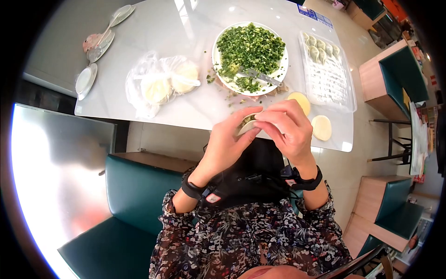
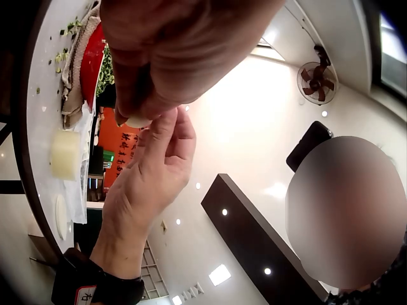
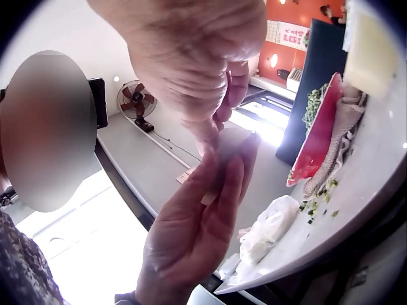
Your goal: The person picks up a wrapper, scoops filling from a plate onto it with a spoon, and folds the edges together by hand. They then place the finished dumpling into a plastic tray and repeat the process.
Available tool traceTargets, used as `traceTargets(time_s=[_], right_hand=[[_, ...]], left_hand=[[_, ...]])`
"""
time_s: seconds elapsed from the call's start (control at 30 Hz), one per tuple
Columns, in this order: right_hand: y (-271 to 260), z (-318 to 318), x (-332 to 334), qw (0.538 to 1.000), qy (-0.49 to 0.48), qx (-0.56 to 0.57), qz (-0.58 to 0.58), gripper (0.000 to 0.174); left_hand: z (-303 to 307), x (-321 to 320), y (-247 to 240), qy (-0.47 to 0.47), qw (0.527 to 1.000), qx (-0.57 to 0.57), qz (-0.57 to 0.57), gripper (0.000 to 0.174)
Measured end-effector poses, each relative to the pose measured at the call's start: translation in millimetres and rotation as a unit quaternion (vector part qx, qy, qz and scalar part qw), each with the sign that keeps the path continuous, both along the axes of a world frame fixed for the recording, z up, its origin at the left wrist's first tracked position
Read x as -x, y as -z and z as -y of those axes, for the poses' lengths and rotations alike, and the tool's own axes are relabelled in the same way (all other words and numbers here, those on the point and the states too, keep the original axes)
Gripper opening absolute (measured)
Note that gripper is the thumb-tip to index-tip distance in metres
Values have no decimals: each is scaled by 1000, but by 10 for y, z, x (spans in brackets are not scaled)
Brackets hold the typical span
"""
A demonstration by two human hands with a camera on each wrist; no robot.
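A half-folded dumpling (image 1: 247, 123) with green filling showing at its open side is held between both hands in front of my chest, at the table's near edge. My left hand (image 1: 226, 142) holds it from the left, thumb and fingers around the round wrapper. From the other side my right hand (image 1: 290, 130) pinches the wrapper's edge between thumb and fingers. The pale wrapper also shows between the fingertips in the right wrist view. In the left wrist view my right hand (image 2: 143, 184) reaches up to it, while the back of the left hand covers much of the dumpling.
Beyond the hands stands a bowl (image 1: 282, 67) of chopped greens (image 1: 251, 44) with a metal spatula (image 1: 261, 76). A tray (image 1: 352, 100) holds several dumplings (image 1: 318, 46). Wrappers (image 1: 321, 128) lie at the right, bagged dough (image 1: 160, 86) at the left. Small dishes (image 1: 86, 81) line the left edge.
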State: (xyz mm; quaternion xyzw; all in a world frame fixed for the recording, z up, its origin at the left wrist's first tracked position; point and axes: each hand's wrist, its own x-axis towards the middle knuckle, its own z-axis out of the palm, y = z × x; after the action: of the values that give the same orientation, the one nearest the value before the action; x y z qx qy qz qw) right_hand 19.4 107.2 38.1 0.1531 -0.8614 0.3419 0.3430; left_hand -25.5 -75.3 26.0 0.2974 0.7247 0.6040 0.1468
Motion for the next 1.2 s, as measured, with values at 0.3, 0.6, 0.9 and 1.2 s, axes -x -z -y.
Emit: traceTargets(time_s=[0.3,0.6,0.9,1.2], right_hand=[[39,-186,-80,973,-25,173,151,32],[-1,-162,-84,973,-54,182,130,17],[41,-45,-80,997,19,73,34,16],[-169,-137,-67,987,-53,117,100,23]], left_hand=[[8,47,18,26,992,-107,55,39],[-4,66,116,62,972,-203,104,37],[-13,39,111,44,972,-198,119,38],[2,28,112,15,989,-139,42,44]])
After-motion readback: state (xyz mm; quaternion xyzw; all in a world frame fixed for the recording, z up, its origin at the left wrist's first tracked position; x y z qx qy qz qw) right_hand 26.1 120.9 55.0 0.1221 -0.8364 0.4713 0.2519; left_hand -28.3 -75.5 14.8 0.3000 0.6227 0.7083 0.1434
